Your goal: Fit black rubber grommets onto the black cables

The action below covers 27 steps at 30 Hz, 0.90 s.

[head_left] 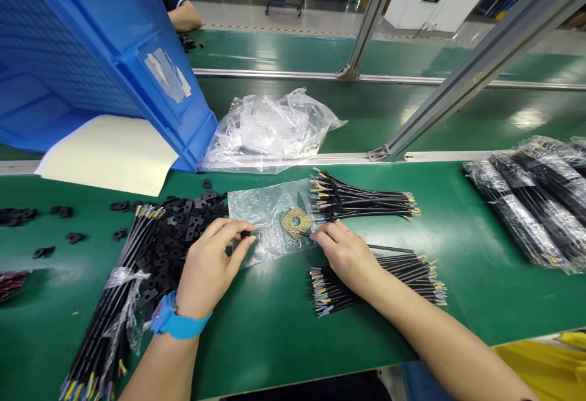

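My left hand (pixel 210 260), with a blue wristband, pinches a small black plastic part (pixel 246 234) between thumb and fingers. In my right hand (pixel 350 259) is a black cable (pixel 391 248); its stripped end lies over a tan sponge (pixel 289 216) with a hole in it. The sponge rests on a clear plastic bag (pixel 256 205) between my hands. Below and around my right wrist lies a row of black cables (pixel 403 273) with coloured wire ends. Farther back is another group of cables (pixel 370 201), with black parts on their left ends.
Loose black parts (pixel 183 224) are heaped left, beside a tied cable bundle (pixel 103 321). A blue crate (pixel 137 53), yellowish paper (pixel 110 151) and crumpled plastic bags (pixel 274 129) stand behind. Wrapped cable bundles (pixel 526 205) lie right. A metal post (pixel 471 71) rises diagonally. Another person's arm (pixel 184 16) shows beyond.
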{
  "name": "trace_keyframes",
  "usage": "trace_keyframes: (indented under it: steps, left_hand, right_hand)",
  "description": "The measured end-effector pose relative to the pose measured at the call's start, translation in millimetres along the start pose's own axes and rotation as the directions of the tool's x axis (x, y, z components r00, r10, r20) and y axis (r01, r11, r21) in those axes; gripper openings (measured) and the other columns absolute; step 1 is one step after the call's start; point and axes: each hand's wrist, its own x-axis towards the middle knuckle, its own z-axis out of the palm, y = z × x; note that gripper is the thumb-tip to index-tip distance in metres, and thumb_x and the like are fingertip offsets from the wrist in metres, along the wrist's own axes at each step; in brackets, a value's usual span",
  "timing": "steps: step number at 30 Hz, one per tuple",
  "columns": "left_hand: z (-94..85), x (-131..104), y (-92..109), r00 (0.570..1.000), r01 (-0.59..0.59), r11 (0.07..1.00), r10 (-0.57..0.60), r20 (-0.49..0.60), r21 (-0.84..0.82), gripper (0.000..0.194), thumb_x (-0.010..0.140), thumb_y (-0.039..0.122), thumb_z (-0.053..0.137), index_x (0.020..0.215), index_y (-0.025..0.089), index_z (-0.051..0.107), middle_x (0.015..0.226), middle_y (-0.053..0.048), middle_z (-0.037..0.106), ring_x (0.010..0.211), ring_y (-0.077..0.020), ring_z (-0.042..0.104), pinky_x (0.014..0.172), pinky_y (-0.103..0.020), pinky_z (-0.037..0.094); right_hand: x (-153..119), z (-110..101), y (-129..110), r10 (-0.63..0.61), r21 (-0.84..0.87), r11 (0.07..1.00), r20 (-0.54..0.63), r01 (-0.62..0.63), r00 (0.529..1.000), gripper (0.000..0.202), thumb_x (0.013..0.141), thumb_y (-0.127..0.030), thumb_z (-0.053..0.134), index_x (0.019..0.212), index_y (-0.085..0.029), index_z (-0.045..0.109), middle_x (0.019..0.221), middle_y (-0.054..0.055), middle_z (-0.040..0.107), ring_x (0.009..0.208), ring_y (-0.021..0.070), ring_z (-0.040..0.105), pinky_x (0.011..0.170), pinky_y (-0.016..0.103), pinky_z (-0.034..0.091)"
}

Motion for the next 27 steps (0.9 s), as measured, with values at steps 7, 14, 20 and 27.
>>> trace_keyframes:
  steps: [7,14,20,27]
  left_hand:
    - [0.2,-0.4,4.9,0.990,0.128,0.973,-0.137,-0.033,-0.190,0.030,0.093,0.045,0.063,0.112,0.025,0.074,0.110,-0.008,0.075,0.091,-0.0245,0.076,0.076,-0.035,0.063]
    - [10.5,2.4,10.5,0.921,0.383,0.677,-0.333,0.203,-0.628,0.036,0.077,0.051,0.083,0.097,0.023,0.071,0.089,-0.007,0.080,0.092,-0.0275,0.078,0.077,-0.034,0.061]
    - [23.2,3.1,28.8,0.849,0.489,0.264,-0.362,0.385,-0.831,0.047,0.058,0.050,0.098,0.084,0.020,0.071,0.074,0.000,0.071,0.074,-0.0176,0.075,0.066,-0.023,0.055]
    - [23.1,0.0,37.5,0.823,0.520,0.132,-0.343,0.454,-0.844,0.049,0.055,0.047,0.100,0.082,0.019,0.070,0.072,0.000,0.068,0.075,-0.0189,0.074,0.060,-0.024,0.052]
  right_hand:
    - [-2.1,-5.4,1.6,0.005,-0.153,0.988,0.060,0.004,0.998,0.029,0.096,-0.004,0.055,0.118,-0.017,0.069,0.088,0.007,0.070,0.083,0.0208,0.065,0.065,0.028,0.055]
    - [-0.5,-12.1,-0.8,0.027,0.169,0.986,-0.218,0.011,0.976,0.032,0.103,-0.010,0.051,0.128,-0.020,0.069,0.099,0.007,0.075,0.084,0.0166,0.071,0.075,0.027,0.061]
    - [5.1,-29.9,-17.3,0.064,0.338,0.937,-0.422,0.091,0.904,0.026,0.100,-0.009,0.061,0.121,-0.022,0.071,0.090,0.004,0.072,0.078,0.0147,0.069,0.071,0.026,0.061]
    - [4.3,-28.6,-24.0,0.036,0.317,0.937,-0.505,0.147,0.862,0.035,0.094,-0.002,0.063,0.123,-0.021,0.069,0.084,0.003,0.071,0.072,0.0135,0.066,0.066,0.023,0.057]
